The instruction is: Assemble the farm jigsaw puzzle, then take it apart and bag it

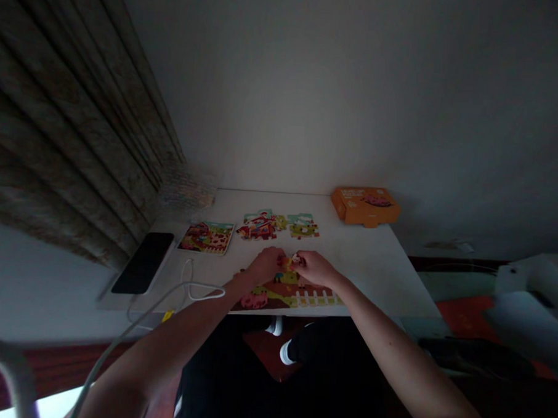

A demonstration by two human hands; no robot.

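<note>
My left hand and my right hand meet over the near part of a white table, both pinching small colourful puzzle pieces between the fingertips. Just below them lies a partly joined strip of puzzle with a pink pig and a white fence along the table's front edge. Further back lie a joined cluster with a red barn and a green-and-blue piece. Whether the held pieces are joined together is too small to tell.
A picture card lies left of the clusters. An orange box sits at the back right corner. A dark phone rests at the table's left edge with a white cable trailing off. A curtain hangs on the left.
</note>
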